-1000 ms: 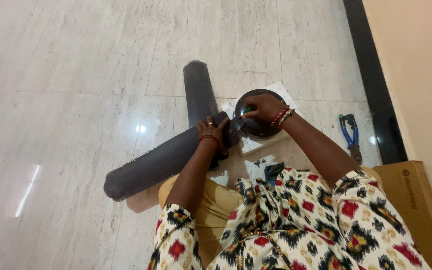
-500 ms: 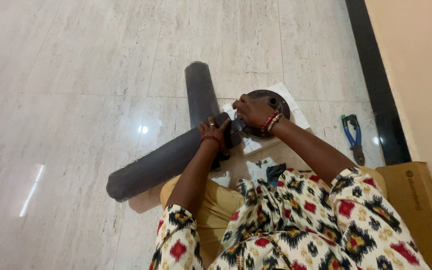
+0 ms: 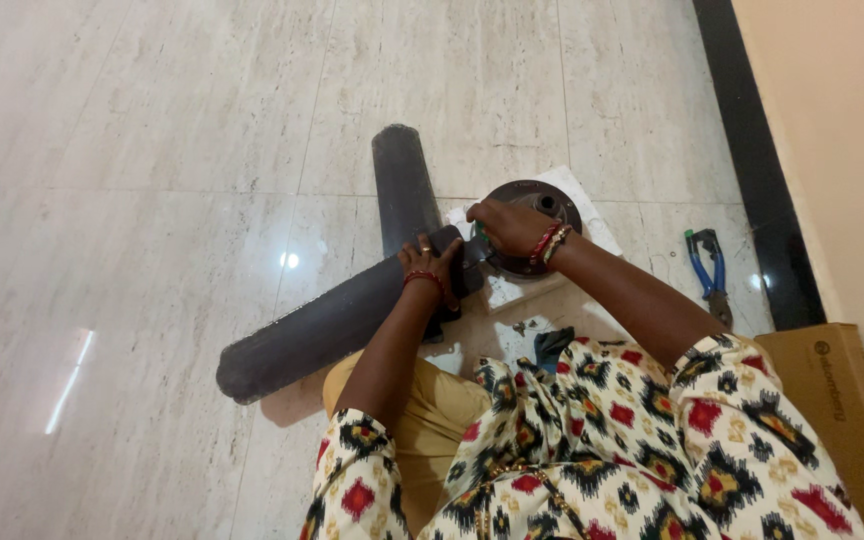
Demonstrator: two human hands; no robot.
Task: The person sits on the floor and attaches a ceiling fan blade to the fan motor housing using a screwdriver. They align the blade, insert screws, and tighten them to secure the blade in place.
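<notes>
Pressing down, left hand (image 3: 430, 265) lies fingers together on inner end of dark ceiling fan blade (image 3: 327, 325), wrist bent, forearm reaching forward. Right hand (image 3: 508, 225) curled over rim of round fan motor housing (image 3: 532, 205), fingers closed on small green-tipped tool (image 3: 479, 233); tool mostly hidden, kind unclear. Second blade (image 3: 404, 185) points away across marble floor (image 3: 152, 150). Motor sits on white sheet (image 3: 592, 215). Blue-handled pliers (image 3: 707, 270) lie well apart at right. Cardboard box (image 3: 842, 420) cut off by frame edge.

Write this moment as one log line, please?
left hand: pressing on fan blade | right hand: on fan motor, holds something green | pliers: on floor, untouched
</notes>
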